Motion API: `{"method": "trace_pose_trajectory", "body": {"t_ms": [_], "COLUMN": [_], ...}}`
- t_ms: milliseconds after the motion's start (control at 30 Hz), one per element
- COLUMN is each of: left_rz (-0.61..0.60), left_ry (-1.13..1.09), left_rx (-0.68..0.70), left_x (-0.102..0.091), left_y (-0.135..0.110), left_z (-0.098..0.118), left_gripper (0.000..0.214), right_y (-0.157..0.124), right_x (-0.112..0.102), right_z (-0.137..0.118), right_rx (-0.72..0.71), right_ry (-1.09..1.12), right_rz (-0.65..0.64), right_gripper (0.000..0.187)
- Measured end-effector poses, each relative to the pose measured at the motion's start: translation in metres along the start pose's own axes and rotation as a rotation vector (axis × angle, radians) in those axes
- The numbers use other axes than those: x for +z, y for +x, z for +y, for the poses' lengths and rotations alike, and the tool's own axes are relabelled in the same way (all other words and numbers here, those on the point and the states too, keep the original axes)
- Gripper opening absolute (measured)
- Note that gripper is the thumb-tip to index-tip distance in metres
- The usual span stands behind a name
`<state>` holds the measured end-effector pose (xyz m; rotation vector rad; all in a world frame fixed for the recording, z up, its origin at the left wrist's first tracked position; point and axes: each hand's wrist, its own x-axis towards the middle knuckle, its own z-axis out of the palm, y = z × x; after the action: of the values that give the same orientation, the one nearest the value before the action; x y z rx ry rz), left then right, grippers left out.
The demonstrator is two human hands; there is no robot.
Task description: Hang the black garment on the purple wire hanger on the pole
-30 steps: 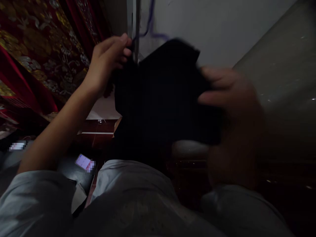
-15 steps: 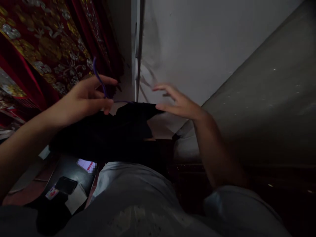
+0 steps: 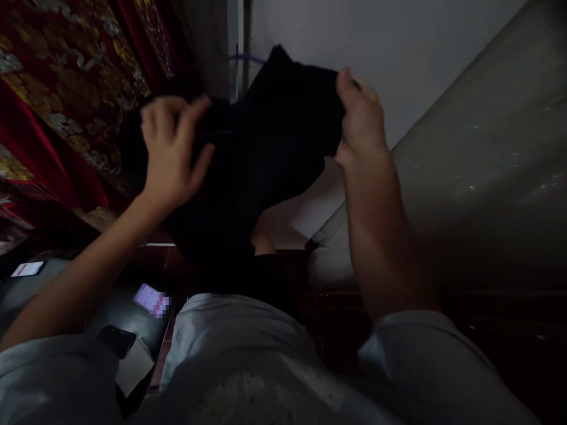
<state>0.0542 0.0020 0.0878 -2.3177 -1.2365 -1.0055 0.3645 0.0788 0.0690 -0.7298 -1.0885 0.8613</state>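
Note:
A dark black cloth (image 3: 287,124), perhaps a garment, is spread out in front of me and lifted on its right side. My right hand (image 3: 363,118) grips its right edge, thumb on top and fingers behind. My left hand (image 3: 172,150) lies over the cloth's left part with fingers spread and slightly bent; I cannot tell how firmly it touches. A thin purple cord (image 3: 245,58) shows behind the cloth's top edge. The folds are too dark to make out.
Red cloth with gold and silver embroidery (image 3: 66,77) hangs at the left. A pale wall (image 3: 354,35) is ahead, and a grey sheet-covered bulk (image 3: 478,177) stands at the right. A lit phone (image 3: 148,298) lies on a dark surface at lower left, near another phone (image 3: 29,269).
The black cloth has come up and spread higher. My right hand has moved up and right and closed on its edge. My left hand no longer has the purple cord.

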Motion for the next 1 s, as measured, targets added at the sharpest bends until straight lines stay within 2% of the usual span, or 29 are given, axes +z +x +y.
{"method": "trace_pose_trajectory", "body": {"t_ms": [67, 133, 200, 267, 400, 467, 500, 533, 600, 667, 700, 733, 767, 800, 867, 933, 1000], "left_rz": [-0.24, -0.472, -0.601, -0.644, -0.664, -0.662, -0.652, -0.634, -0.581, -0.486, -0.416, -0.338, -0.259, -0.183, -0.046, 0.114, 0.287], "left_ry": [0.047, 0.084, 0.143, 0.175, 0.144, 0.102, 0.067, 0.02, -0.102, -0.265, -0.362, -0.465, -0.569, -0.664, -0.799, -0.847, -0.826], "left_rx": [0.017, -0.058, -0.138, -0.162, -0.173, -0.19, -0.199, -0.205, -0.203, -0.221, -0.255, -0.301, -0.35, -0.395, -0.453, -0.518, -0.62], "left_x": [0.019, 0.04, 0.059, 0.072, 0.086, 0.091, 0.095, 0.099, 0.108, 0.12, 0.126, 0.132, 0.138, 0.143, 0.153, 0.159, 0.162], "left_y": [-0.017, -0.033, -0.047, -0.056, -0.07, -0.077, -0.082, -0.088, -0.104, -0.121, -0.129, -0.137, -0.142, -0.147, -0.151, -0.153, -0.155], "left_z": [0.016, 0.027, 0.032, 0.036, 0.044, 0.047, 0.048, 0.048, 0.048, 0.05, 0.052, 0.054, 0.058, 0.062, 0.071, 0.08, 0.088], "left_gripper": [0.057, 0.06, 0.066, 0.067, 0.058, 0.044, 0.035, 0.028, 0.022, 0.018, 0.015, 0.014, 0.013, 0.014, 0.02, 0.045, 0.076], "right_y": [-0.003, -0.016, -0.032, -0.045, -0.044, -0.033, -0.029, -0.028, -0.036, -0.064, -0.084, -0.106, -0.129, -0.151, -0.185, -0.203, -0.206], "right_x": [-0.01, -0.023, -0.036, -0.047, -0.06, -0.063, -0.065, -0.066, -0.067, -0.064, -0.059, -0.053, -0.045, -0.035, -0.014, 0.004, 0.017], "right_z": [0.002, 0.007, 0.015, 0.024, 0.043, 0.053, 0.058, 0.063, 0.076, 0.09, 0.097, 0.104, 0.11, 0.116, 0.123, 0.123, 0.119], "right_rx": [-0.01, 0.019, 0.04, 0.032, 0.086, 0.167, 0.181, 0.161, 0.017, -0.178, -0.244, -0.264, -0.221, -0.098, 0.231, 0.454, 0.55], "right_ry": [0.029, 0.027, 0.012, 0.003, 0.008, -0.018, -0.06, -0.128, -0.307, -0.445, -0.462, -0.432, -0.352, -0.255, -0.148, -0.143, -0.169], "right_rz": [0.041, 0.097, 0.135, 0.131, 0.009, -0.047, -0.027, 0.045, 0.305, 0.55, 0.622, 0.633, 0.624, 0.565, 0.276, -0.135, -0.446], "right_gripper": [0.023, 0.022, 0.019, 0.017, 0.027, 0.036, 0.037, 0.033, 0.016, 0.028, 0.032, 0.028, 0.014, 0.013, 0.026, 0.036, 0.04]}}
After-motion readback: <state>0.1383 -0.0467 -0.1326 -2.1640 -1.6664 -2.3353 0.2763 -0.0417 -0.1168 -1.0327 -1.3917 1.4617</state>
